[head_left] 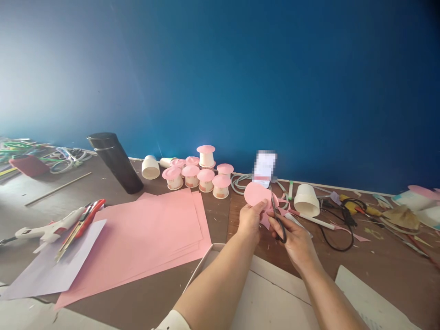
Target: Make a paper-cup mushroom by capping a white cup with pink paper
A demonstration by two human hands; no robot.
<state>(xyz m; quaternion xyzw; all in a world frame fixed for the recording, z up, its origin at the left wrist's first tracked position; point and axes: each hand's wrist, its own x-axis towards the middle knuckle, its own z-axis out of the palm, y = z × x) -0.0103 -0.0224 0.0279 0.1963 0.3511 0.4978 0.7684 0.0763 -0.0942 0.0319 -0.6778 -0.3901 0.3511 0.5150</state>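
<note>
Pinched in my left hand (251, 221) is a round piece of pink paper (256, 194), held up above the table. My right hand (292, 237) grips a pair of scissors (281, 229) with dark handles, the blades pointing up along the right edge of the paper. Whether the blades are apart cannot be made out. Pink scraps (265, 222) hang or lie just below the disc. Left of my hands stand several small paper cups with pink paper tops (221, 187), one raised on another at the back.
Pink sheets (154, 224) lie at left, with a lilac sheet (74, 261), a red utility knife (80, 227) and a white glue gun (51, 229). A black bottle (118, 162) stands behind. Right are a white cup (306, 200), cables (347, 215) and scraps. A box (271, 293) sits beneath my arms.
</note>
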